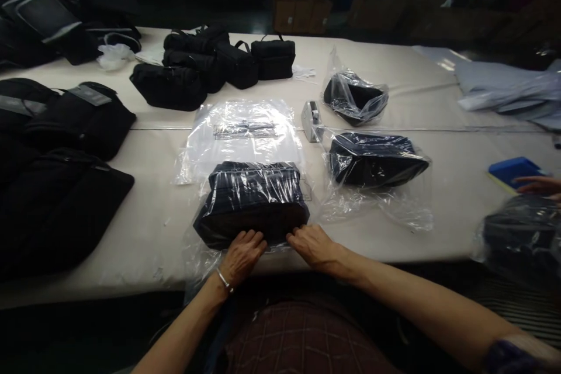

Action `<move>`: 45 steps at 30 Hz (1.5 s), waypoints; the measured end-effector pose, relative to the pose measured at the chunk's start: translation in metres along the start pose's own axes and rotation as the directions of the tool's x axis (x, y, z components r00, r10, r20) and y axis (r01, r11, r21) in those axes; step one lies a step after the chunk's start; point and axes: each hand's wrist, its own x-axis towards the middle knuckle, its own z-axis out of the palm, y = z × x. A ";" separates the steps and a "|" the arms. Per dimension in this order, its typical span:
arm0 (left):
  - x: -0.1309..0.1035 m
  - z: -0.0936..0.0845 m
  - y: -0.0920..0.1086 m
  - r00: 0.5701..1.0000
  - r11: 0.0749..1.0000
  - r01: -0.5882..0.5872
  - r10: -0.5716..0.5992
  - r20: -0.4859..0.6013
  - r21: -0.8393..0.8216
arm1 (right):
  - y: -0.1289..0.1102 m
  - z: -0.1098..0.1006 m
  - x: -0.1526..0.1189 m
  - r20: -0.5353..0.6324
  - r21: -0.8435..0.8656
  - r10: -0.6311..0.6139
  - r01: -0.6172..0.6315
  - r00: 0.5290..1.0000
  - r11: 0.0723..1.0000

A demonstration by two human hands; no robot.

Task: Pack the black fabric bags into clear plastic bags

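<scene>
A black bag in clear plastic (258,198) lies at the front edge of the table, in front of me. My left hand (243,252) has its fingers curled at the near side of this bag, on the plastic. On the right part of the same side, my right hand (313,244) is closed too, its fingertips bent against the bag and plastic. Behind the bag rests a stack of flat clear plastic bags (245,123). A tape dispenser (311,121) stands to the right of the stack. Two more plastic-covered black bags (377,158) (354,96) lie to the right.
Black bags (65,198) are heaped at the left, and several more (236,64) stand at the back. At the far right, another person's hand (537,184) is near a blue object (517,170) and a wrapped black bag (521,236). Grey sheets (508,85) lie behind them.
</scene>
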 end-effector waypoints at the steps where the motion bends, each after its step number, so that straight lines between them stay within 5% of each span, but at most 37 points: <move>1: 0.001 -0.002 0.000 1.000 1.000 -0.017 0.017 0.013 0.004 | 0.007 0.004 -0.016 -0.036 -0.028 0.025 -0.026 0.999 0.999; 6: 0.008 -0.006 -0.006 0.994 0.999 -0.044 0.044 0.098 -0.003 | 0.068 0.010 -0.117 0.065 0.034 0.319 -0.321 0.946 0.946; 9: 0.010 -0.006 -0.009 0.990 0.999 -0.033 0.034 0.138 -0.011 | 0.096 0.009 -0.162 0.209 0.265 0.587 -0.623 0.782 0.736; 11: 0.011 -0.007 -0.011 0.986 1.000 -0.025 0.028 0.165 -0.017 | 0.096 0.014 -0.166 0.315 0.604 0.683 -0.694 0.659 0.391; 13: 0.012 -0.010 -0.012 0.981 1.000 -0.020 0.024 0.192 -0.023 | 0.081 0.024 -0.147 0.438 0.854 0.673 -0.510 0.596 -0.104; 15: 0.014 -0.013 -0.013 0.976 0.999 -0.016 0.022 0.216 -0.031 | 0.061 0.033 -0.117 0.537 0.834 0.587 -0.279 0.606 -0.476; 17: 0.016 -0.016 -0.015 0.973 0.999 -0.009 0.019 0.232 -0.046 | 0.046 0.037 -0.095 0.563 0.780 0.517 -0.208 0.645 -0.590; 19: 0.017 -0.019 -0.016 0.971 0.997 0.007 0.010 0.237 -0.072 | 0.042 0.037 -0.094 0.540 0.813 0.523 -0.248 0.660 -0.527; 20: 0.017 -0.020 -0.017 0.972 0.996 0.018 0.003 0.237 -0.088 | 0.043 0.035 -0.102 0.523 0.845 0.574 -0.293 0.630 -0.448; 23: 0.018 -0.023 -0.020 0.974 0.987 0.048 -0.013 0.227 -0.151 | 0.048 0.018 -0.126 0.289 0.889 0.849 -0.454 0.443 -0.065; 24: 0.018 -0.024 -0.021 0.975 0.983 0.054 -0.015 0.222 -0.173 | 0.044 0.010 -0.127 0.128 0.868 0.892 -0.484 0.434 0.111; 25: 0.018 -0.025 -0.022 0.976 0.979 0.058 -0.015 0.218 -0.193 | 0.036 0.001 -0.121 -0.048 0.822 0.870 -0.475 0.491 0.313; 27: 0.019 -0.027 -0.024 0.977 0.973 0.062 -0.013 0.214 -0.224 | 0.008 -0.014 -0.090 -0.312 0.645 0.584 -0.284 0.750 0.709; 28: 0.019 -0.028 -0.025 0.977 0.970 0.062 -0.011 0.214 -0.234 | -0.008 -0.019 -0.067 -0.350 0.521 0.365 -0.144 0.863 0.841; 29: 0.020 -0.029 -0.026 0.976 0.969 0.061 -0.008 0.217 -0.241 | -0.023 -0.022 -0.043 -0.327 0.417 0.198 -0.047 0.924 0.908; 31: 0.022 -0.032 -0.027 0.975 0.966 0.053 0.004 0.221 -0.253 | -0.044 -0.021 0.002 -0.181 0.258 0.081 -0.032 0.980 0.966; 34: 0.020 -0.034 -0.027 0.976 0.963 0.042 0.017 0.216 -0.266 | -0.045 -0.011 0.037 0.008 0.119 0.154 -0.154 0.988 0.981; 38: -0.006 -0.031 -0.030 0.980 0.970 0.127 -0.090 0.180 -0.208 | -0.020 -0.007 0.033 0.002 0.130 0.164 -0.163 0.986 0.978; 42: -0.058 -0.026 -0.048 0.960 0.962 0.252 -0.235 0.153 -0.105 | -0.009 -0.016 0.029 0.086 0.157 0.173 -0.185 0.981 0.970; 45: -0.096 -0.022 -0.069 0.948 0.945 0.320 -0.319 0.023 -0.073 | -0.009 -0.020 0.033 0.106 0.173 0.178 -0.195 0.978 0.965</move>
